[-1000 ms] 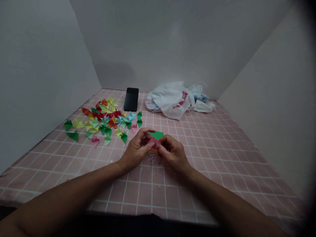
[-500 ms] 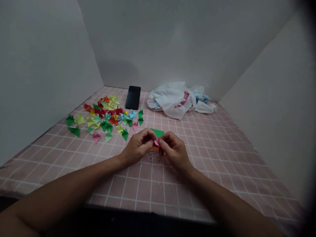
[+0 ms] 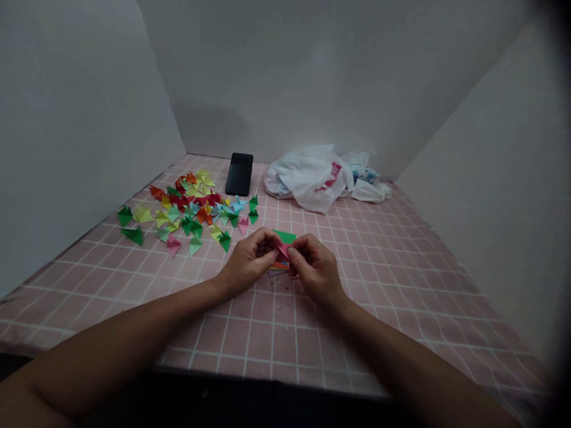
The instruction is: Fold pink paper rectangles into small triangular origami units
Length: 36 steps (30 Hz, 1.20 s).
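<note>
A small piece of folded pink paper (image 3: 284,252) is pinched between my two hands, above the middle of the table. My left hand (image 3: 253,257) grips its left side with thumb and fingers. On the right side, my right hand (image 3: 316,268) holds it the same way, thumb on top. Beneath the hands lies a stack of coloured paper squares (image 3: 284,236), green on top at the back, with orange and other colours showing at the front. The fingers hide part of the pink paper and of the stack.
Many folded paper cranes (image 3: 191,226) in several colours lie in a group at the left. A black phone (image 3: 239,174) leans near the back wall. White plastic bags (image 3: 307,175) sit at the back right. A pink checked cloth (image 3: 401,285) covers the table.
The pink paper has turned slightly and shows more of its surface between my fingertips. Both hands have stayed almost in place, and the whole view has shifted a little.
</note>
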Each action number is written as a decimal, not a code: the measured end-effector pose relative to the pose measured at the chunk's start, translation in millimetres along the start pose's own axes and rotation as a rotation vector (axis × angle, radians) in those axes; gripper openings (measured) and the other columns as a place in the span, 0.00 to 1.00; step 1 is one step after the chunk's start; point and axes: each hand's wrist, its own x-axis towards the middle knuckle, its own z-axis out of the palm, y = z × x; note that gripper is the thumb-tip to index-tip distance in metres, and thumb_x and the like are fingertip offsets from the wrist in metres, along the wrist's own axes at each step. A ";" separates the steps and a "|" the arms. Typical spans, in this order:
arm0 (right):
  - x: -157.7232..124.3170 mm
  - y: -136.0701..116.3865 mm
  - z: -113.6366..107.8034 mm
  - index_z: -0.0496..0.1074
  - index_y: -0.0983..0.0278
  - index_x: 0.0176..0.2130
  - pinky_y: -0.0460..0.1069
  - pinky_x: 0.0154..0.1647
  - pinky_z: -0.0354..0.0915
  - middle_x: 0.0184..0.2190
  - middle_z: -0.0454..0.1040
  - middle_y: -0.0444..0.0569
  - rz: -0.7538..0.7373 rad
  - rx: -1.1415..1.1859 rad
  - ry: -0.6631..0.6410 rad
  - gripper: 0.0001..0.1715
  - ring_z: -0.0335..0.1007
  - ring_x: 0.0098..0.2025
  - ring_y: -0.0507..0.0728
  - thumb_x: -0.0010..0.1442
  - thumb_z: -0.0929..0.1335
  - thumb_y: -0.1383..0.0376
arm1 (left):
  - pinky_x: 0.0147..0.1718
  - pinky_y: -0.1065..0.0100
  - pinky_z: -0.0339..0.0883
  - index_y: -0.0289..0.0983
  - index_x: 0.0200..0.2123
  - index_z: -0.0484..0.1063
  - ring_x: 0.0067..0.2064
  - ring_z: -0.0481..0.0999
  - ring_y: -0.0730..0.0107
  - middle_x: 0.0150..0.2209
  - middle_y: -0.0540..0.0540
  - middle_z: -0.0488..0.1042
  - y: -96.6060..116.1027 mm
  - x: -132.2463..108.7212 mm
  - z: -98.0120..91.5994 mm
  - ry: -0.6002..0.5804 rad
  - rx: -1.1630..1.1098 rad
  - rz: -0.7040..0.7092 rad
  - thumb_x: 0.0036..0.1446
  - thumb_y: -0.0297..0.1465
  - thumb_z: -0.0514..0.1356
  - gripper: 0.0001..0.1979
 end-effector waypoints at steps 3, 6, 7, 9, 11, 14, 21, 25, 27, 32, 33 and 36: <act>-0.3 0.5 -0.5 0.66 0.61 0.33 0.47 0.24 0.60 0.22 0.66 0.40 -0.010 0.002 0.001 0.08 0.63 0.22 0.50 0.65 0.67 0.63 | 0.39 0.69 0.70 0.35 0.37 0.70 0.36 0.75 0.72 0.34 0.49 0.73 -0.7 -0.1 0.1 -0.002 0.003 -0.007 0.56 0.27 0.62 0.05; -0.3 0.9 -0.7 0.66 0.61 0.33 0.47 0.25 0.60 0.23 0.66 0.40 -0.017 -0.005 -0.003 0.08 0.63 0.23 0.51 0.65 0.67 0.63 | 0.39 0.69 0.70 0.36 0.38 0.70 0.36 0.76 0.72 0.34 0.49 0.73 -2.2 0.0 0.1 0.008 0.004 -0.004 0.56 0.27 0.62 0.05; -0.2 1.1 -0.8 0.66 0.61 0.33 0.47 0.25 0.60 0.23 0.66 0.41 -0.019 -0.005 -0.006 0.08 0.63 0.24 0.51 0.65 0.67 0.63 | 0.39 0.69 0.71 0.36 0.38 0.70 0.37 0.76 0.72 0.34 0.49 0.73 -2.6 0.1 0.1 0.016 0.007 -0.003 0.57 0.27 0.62 0.06; 0.5 1.9 -0.7 0.66 0.61 0.33 0.47 0.25 0.60 0.23 0.66 0.41 -0.020 -0.003 -0.011 0.07 0.63 0.24 0.50 0.65 0.67 0.63 | 0.39 0.68 0.71 0.36 0.39 0.70 0.37 0.76 0.71 0.35 0.49 0.73 -3.0 0.2 0.1 0.034 0.017 -0.002 0.57 0.28 0.63 0.07; 1.4 2.9 -0.7 0.66 0.61 0.33 0.47 0.25 0.60 0.23 0.66 0.41 -0.019 -0.001 -0.020 0.07 0.63 0.24 0.50 0.65 0.67 0.63 | 0.39 0.68 0.70 0.36 0.38 0.70 0.36 0.76 0.71 0.34 0.49 0.73 -2.6 0.2 -0.1 0.040 0.035 0.008 0.56 0.28 0.63 0.06; 2.2 3.9 -0.7 0.67 0.61 0.34 0.47 0.25 0.60 0.24 0.66 0.41 -0.021 0.005 -0.038 0.06 0.63 0.24 0.51 0.64 0.68 0.62 | 0.37 0.69 0.69 0.36 0.35 0.70 0.35 0.75 0.72 0.33 0.49 0.73 -1.4 -0.2 -0.8 0.041 0.058 0.041 0.55 0.25 0.61 0.04; -0.1 1.4 -1.2 0.67 0.61 0.34 0.47 0.24 0.59 0.24 0.66 0.41 -0.040 -0.030 -0.026 0.07 0.63 0.24 0.51 0.64 0.67 0.62 | 0.36 0.71 0.70 0.36 0.35 0.69 0.35 0.75 0.73 0.32 0.51 0.73 0.5 -0.7 1.3 0.079 -0.065 0.021 0.53 0.25 0.63 0.06; -0.5 0.9 -0.9 0.66 0.61 0.33 0.47 0.25 0.60 0.24 0.66 0.42 -0.062 -0.066 -0.010 0.07 0.63 0.24 0.51 0.64 0.67 0.63 | 0.37 0.69 0.72 0.37 0.40 0.69 0.35 0.77 0.71 0.33 0.50 0.76 -1.1 0.3 1.7 0.103 -0.205 -0.114 0.50 0.29 0.67 0.14; -0.5 1.2 -1.1 0.67 0.61 0.33 0.47 0.25 0.60 0.24 0.66 0.42 -0.075 -0.087 -0.006 0.07 0.63 0.25 0.51 0.64 0.67 0.63 | 0.36 0.68 0.72 0.36 0.42 0.70 0.33 0.77 0.71 0.32 0.49 0.77 -1.7 0.5 0.7 0.080 -0.232 -0.170 0.51 0.32 0.68 0.16; -0.5 1.1 -2.3 0.67 0.61 0.34 0.47 0.24 0.60 0.24 0.66 0.42 -0.084 -0.115 -0.009 0.07 0.63 0.25 0.52 0.64 0.67 0.62 | 0.30 0.71 0.68 0.35 0.34 0.74 0.27 0.72 0.74 0.26 0.51 0.73 0.1 -0.1 -0.9 0.034 -0.185 -0.182 0.53 0.38 0.67 0.12; -0.2 0.8 -2.4 0.67 0.61 0.34 0.47 0.24 0.60 0.24 0.66 0.42 -0.073 -0.107 -0.015 0.07 0.63 0.25 0.51 0.64 0.67 0.62 | 0.29 0.71 0.67 0.34 0.34 0.74 0.26 0.71 0.75 0.26 0.51 0.73 0.7 -0.3 -0.8 0.039 -0.177 -0.181 0.54 0.38 0.67 0.12; 1.3 -0.6 -2.0 0.67 0.61 0.33 0.46 0.23 0.60 0.23 0.66 0.41 -0.017 -0.034 -0.049 0.09 0.63 0.24 0.51 0.64 0.67 0.60 | 0.28 0.71 0.67 0.34 0.35 0.75 0.26 0.71 0.74 0.26 0.51 0.74 2.0 -0.8 -0.2 0.053 -0.179 -0.189 0.53 0.38 0.67 0.12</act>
